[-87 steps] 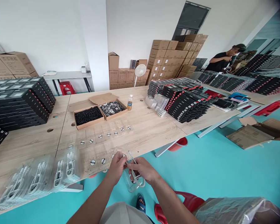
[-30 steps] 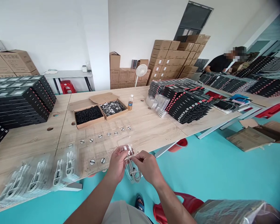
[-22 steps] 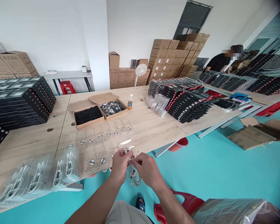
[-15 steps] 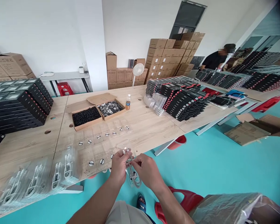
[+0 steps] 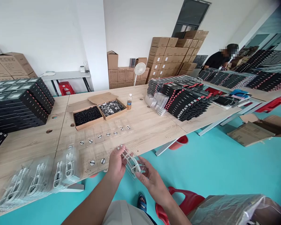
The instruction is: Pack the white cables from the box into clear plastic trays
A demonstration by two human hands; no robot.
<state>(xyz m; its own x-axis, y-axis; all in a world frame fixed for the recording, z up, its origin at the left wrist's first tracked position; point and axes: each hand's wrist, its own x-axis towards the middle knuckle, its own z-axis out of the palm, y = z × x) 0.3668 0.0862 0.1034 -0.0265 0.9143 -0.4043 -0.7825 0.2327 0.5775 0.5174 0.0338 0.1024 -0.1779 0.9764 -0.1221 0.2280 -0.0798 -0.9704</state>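
Both my hands hold one clear plastic pack (image 5: pixel 132 162) with a coiled white cable inside, just off the near edge of the wooden table (image 5: pixel 152 128). My left hand (image 5: pixel 115 164) grips its upper left side, fingers curled. My right hand (image 5: pixel 150 178) cups the pack from below and the right. Finished cable packs (image 5: pixel 37 179) lie in overlapping rows at the table's near left. Empty clear packs with round stickers (image 5: pixel 100 137) are laid out in rows in front of my hands.
Two open cardboard boxes (image 5: pixel 97 112) of small parts and a water bottle (image 5: pixel 129 101) stand mid-table. Black boxes are stacked at left (image 5: pixel 18 103) and right (image 5: pixel 184 98). A person (image 5: pixel 219 59) works at the far right. A red stool (image 5: pixel 187 203) and a wrapped carton (image 5: pixel 236 211) sit by my legs.
The white cable went from being fed in by my right fingers to lying inside the clear pack. The pack has tilted flat, and my right hand has dropped beneath it.
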